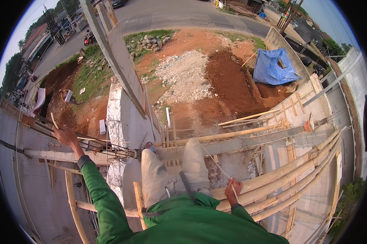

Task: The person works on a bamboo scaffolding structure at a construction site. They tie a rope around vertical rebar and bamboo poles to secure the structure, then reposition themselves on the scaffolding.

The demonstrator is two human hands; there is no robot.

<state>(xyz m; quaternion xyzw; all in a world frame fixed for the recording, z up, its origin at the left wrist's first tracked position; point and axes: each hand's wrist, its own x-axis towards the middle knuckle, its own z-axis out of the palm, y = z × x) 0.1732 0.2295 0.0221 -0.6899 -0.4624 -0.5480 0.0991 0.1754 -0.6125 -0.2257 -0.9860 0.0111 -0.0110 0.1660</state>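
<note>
Over the rebar on the left, my left hand (64, 136) reaches out, closed around a thin light-coloured stick (53, 120) that pokes up past the fingers. Long steel reinforcing bars (98, 147) run below that hand toward the white concrete pillar. My right hand (234, 188) is closed in a fist on a pale cord (216, 163), beside the thick bamboo poles (268, 182). The cord runs from the fist up and left toward my right knee, and a short end shows under the fist. Green sleeves cover both arms.
I sit high up by a concrete beam (236, 143), with the ground far below. A wall (130, 81) with a slanted timber (110, 53) rises ahead left. Further off lie rubble (187, 75), red soil (228, 85) and a blue tarp (275, 67). An orange bucket-like object (309, 125) is at right.
</note>
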